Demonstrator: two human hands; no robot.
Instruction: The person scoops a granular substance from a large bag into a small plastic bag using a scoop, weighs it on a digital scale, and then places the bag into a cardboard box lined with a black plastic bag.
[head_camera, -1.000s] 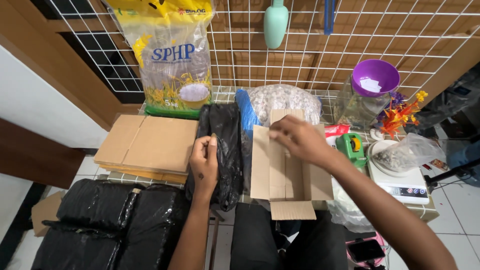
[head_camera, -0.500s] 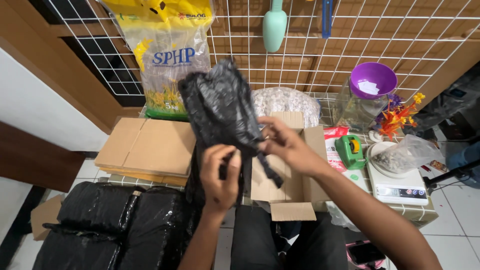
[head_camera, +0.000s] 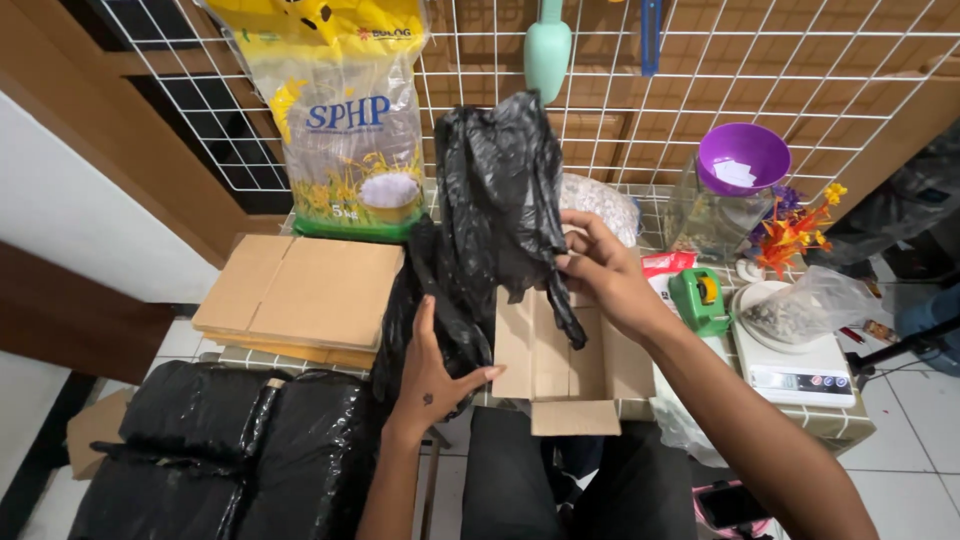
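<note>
My right hand (head_camera: 600, 275) pinches a crumpled black plastic bag (head_camera: 500, 190) and holds it up above an open cardboard box (head_camera: 560, 360). My left hand (head_camera: 435, 375) lies lower, palm out and fingers apart, resting against a pile of black plastic bags (head_camera: 420, 320) just left of the box. The raised bag hangs in front of the wire grid and hides part of the box's back wall.
Flattened cardboard sheets (head_camera: 300, 295) lie at left, black wrapped parcels (head_camera: 220, 440) below them. A yellow rice sack (head_camera: 345, 110) leans on the wire grid (head_camera: 700, 80). At right stand a green tape dispenser (head_camera: 700, 298), a white scale (head_camera: 795, 365) and a purple bowl (head_camera: 742, 158).
One black bag was lifted from the pile with both hands. Now only my right hand holds it high, and my left hand has dropped back to the pile.
</note>
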